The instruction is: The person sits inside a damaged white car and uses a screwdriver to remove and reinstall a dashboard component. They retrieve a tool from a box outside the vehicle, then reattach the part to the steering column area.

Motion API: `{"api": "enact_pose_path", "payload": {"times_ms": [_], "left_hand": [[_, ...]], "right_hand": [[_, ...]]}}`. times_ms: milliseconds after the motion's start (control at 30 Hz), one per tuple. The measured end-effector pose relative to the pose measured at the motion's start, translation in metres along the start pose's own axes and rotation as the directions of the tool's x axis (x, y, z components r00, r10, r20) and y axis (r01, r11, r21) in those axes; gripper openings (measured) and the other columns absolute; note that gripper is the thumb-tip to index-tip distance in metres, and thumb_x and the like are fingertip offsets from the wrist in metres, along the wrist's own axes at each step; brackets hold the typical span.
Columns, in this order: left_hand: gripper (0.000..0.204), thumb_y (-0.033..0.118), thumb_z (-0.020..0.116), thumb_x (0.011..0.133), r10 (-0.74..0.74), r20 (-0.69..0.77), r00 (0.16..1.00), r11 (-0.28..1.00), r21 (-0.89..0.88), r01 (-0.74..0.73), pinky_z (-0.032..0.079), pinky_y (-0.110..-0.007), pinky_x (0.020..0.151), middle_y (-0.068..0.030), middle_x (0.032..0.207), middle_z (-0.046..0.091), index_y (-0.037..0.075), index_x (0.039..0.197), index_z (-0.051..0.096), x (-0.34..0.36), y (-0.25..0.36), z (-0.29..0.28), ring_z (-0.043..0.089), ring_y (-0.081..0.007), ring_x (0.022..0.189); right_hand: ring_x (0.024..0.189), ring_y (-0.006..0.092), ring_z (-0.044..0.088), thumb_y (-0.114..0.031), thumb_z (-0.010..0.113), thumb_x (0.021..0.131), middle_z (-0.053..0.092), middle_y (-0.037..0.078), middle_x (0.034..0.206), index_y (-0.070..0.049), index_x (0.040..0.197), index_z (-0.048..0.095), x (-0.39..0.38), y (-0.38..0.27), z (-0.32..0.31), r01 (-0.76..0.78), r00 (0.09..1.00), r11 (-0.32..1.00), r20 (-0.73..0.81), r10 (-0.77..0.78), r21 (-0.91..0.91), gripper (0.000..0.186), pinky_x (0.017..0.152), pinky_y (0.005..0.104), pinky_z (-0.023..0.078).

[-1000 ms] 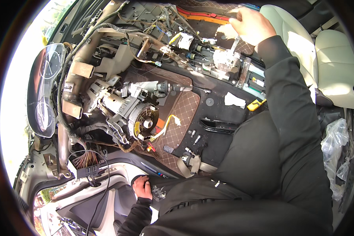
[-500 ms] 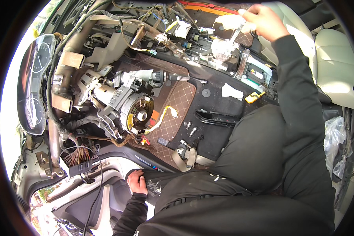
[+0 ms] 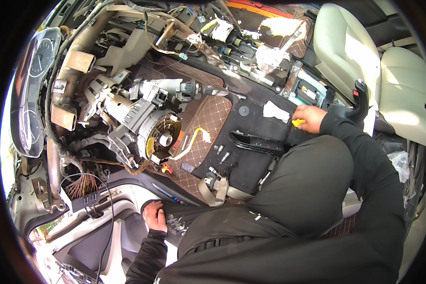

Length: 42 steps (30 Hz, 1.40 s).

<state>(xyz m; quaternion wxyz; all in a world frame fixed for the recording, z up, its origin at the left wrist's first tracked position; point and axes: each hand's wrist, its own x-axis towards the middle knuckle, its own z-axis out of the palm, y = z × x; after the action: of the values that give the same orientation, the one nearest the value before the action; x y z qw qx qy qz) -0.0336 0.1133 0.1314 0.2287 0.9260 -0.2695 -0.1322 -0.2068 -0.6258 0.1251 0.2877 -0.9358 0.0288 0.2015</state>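
Observation:
My right hand point(image 3: 308, 118) reaches over the floor beside the centre console, its fingers closed on a small yellow piece point(image 3: 298, 122). Most of that piece is hidden by the fingers, so its kind does not show. Just left of it lies a crumpled white cloth or paper point(image 3: 275, 111). My left hand point(image 3: 155, 215) rests on my left leg near the door sill, fingers laid over the dark trousers with nothing held. Ahead stands the bare steering column point(image 3: 142, 120), its wheel removed and a round ring exposed. A yellow cable point(image 3: 190, 146) hangs from it.
A gear lever mechanism point(image 3: 272, 59) sits in the stripped console. On the floor are a black trim tray point(image 3: 255, 143), small sockets point(image 3: 225, 156) and a quilted brown mat point(image 3: 208, 123). An instrument cluster point(image 3: 35, 92) stands far left; a pale seat point(image 3: 343, 47) is at right.
My right hand has come down from the gear lever area to the yellow piece on the floor and closed on it. My left hand stays on my leg. The view has shifted slightly.

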Motion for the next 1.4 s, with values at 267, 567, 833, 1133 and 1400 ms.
{"api": "enact_pose_path", "payload": {"times_ms": [267, 567, 833, 1133, 1400], "left_hand": [[0.023, 0.011, 0.067, 0.095, -0.029, -0.007, 1.000, 1.000, -0.005, 0.029, 0.042, -0.050, 0.116, -0.0131, 0.125, 0.081, 0.006, 0.114, 0.080, 0.000, 0.005, -0.003, 0.067, -0.0385, 0.130], [0.025, 0.012, 0.075, 0.094, -0.258, 0.144, 0.955, 0.953, 0.199, 0.228, 0.056, -0.047, 0.101, -0.0166, 0.119, 0.081, 0.004, 0.117, 0.079, 0.019, 0.019, 0.004, 0.076, -0.0364, 0.112], [0.056, 0.018, 0.063, 0.117, 0.247, 0.513, 0.822, 0.304, -0.846, 0.438, 0.056, -0.037, 0.108, -0.0148, 0.156, 0.063, 0.005, 0.168, 0.044, 0.153, 0.231, 0.050, 0.070, -0.0215, 0.127], [0.038, 0.020, 0.062, 0.117, 0.120, 0.556, 0.823, 0.005, -0.829, 0.559, 0.059, -0.036, 0.102, -0.0097, 0.132, 0.077, 0.000, 0.150, 0.062, 0.132, 0.274, 0.027, 0.074, -0.0203, 0.119], [0.027, 0.019, 0.067, 0.114, 0.246, 0.587, 0.771, -0.162, -0.759, 0.630, 0.063, -0.028, 0.069, -0.0099, 0.110, 0.079, 0.004, 0.136, 0.070, 0.120, 0.272, 0.017, 0.077, -0.0174, 0.082]], "right_hand": [[0.098, 0.0402, 0.079, -0.017, 0.063, 0.098, 0.065, 0.022, 0.138, -0.010, 0.135, 0.073, 0.067, -0.001, 0.060, 0.087, 0.957, 0.829, 0.279, 0.086, -0.553, 0.039, 0.082, 0.0513, 0.064], [0.099, 0.0280, 0.079, -0.012, 0.075, 0.094, 0.080, 0.012, 0.109, -0.003, 0.121, 0.081, 0.058, -0.015, -0.001, 0.017, 0.978, 0.968, -0.208, 0.037, 0.249, 0.029, 0.088, 0.0417, 0.063], [0.093, 0.0348, 0.073, -0.025, 0.072, 0.096, 0.073, 0.020, 0.102, -0.001, 0.114, 0.073, 0.028, -0.213, -0.101, 0.237, 0.907, 0.894, 0.243, -0.344, 0.381, 0.030, 0.084, 0.0442, 0.059], [0.101, 0.0507, 0.074, -0.006, 0.069, 0.097, 0.075, 0.029, 0.105, 0.008, 0.143, 0.046, 0.002, -0.302, -0.026, 0.084, 0.995, 0.751, -0.021, -0.094, 0.655, 0.053, 0.085, 0.0556, 0.060], [0.086, 0.0462, 0.075, -0.005, 0.070, 0.097, 0.075, 0.022, 0.092, 0.004, 0.110, 0.066, 0.003, -0.307, -0.007, 0.291, 0.944, 0.811, -0.293, -0.156, 0.508, 0.016, 0.074, 0.0541, 0.061]]}}
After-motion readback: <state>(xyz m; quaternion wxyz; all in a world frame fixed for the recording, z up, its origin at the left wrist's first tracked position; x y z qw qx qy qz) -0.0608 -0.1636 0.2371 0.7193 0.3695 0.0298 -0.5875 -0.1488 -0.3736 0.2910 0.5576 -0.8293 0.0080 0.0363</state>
